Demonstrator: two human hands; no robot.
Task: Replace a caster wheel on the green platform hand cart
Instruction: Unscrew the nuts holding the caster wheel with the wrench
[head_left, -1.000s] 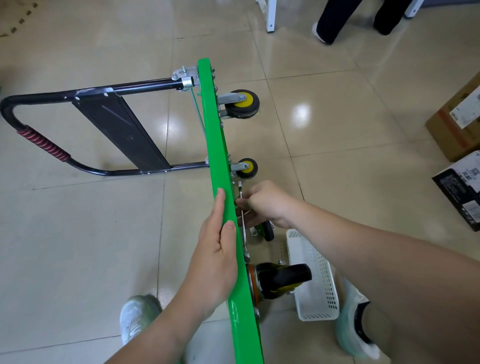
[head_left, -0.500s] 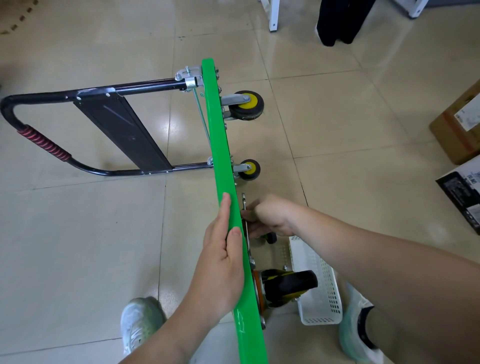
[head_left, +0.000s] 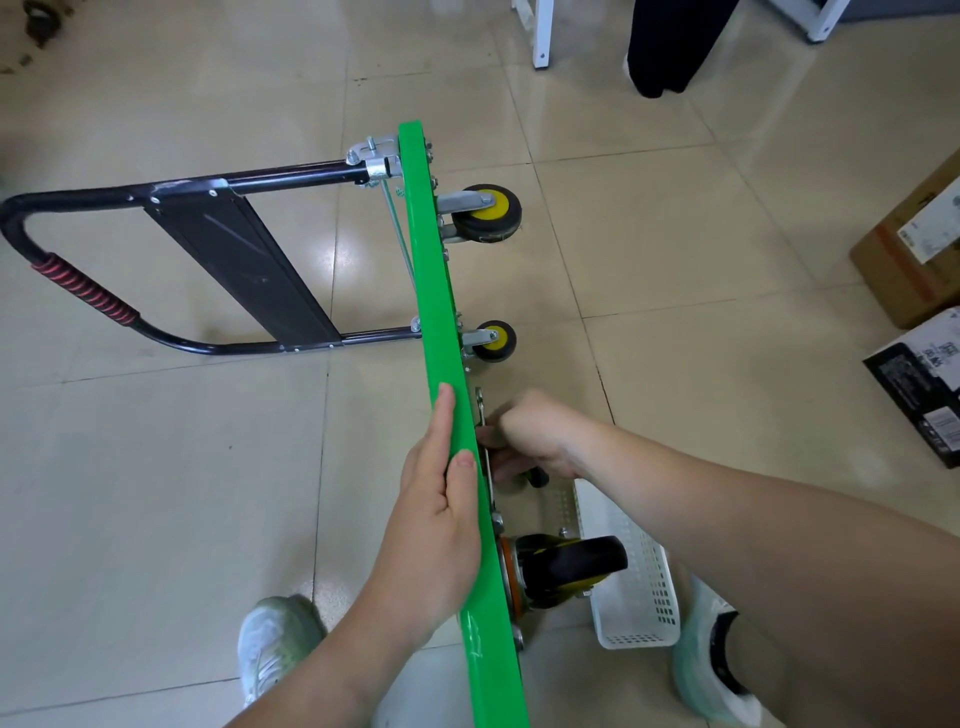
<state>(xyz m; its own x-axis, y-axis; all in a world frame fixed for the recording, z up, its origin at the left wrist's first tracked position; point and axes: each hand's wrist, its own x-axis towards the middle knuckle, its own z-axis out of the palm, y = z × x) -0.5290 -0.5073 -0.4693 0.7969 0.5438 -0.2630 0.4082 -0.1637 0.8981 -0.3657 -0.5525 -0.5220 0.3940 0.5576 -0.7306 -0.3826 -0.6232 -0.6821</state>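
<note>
beside the cart (head_left: 441, 312), seemingly unbolting its wheel (head_left: 571, 569), with right hand (head_left: 530, 436) gripping wrench (head_left: 480, 410), left hand (head_left: 441, 519) pressed flat; next, steady turning.

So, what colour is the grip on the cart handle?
The grip is red with black spiral stripes, head view.

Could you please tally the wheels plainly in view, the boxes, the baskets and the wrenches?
Wheels: 3
Boxes: 2
Baskets: 1
Wrenches: 1
Total: 7
A dark part behind the right hand is too hidden to count.
</note>
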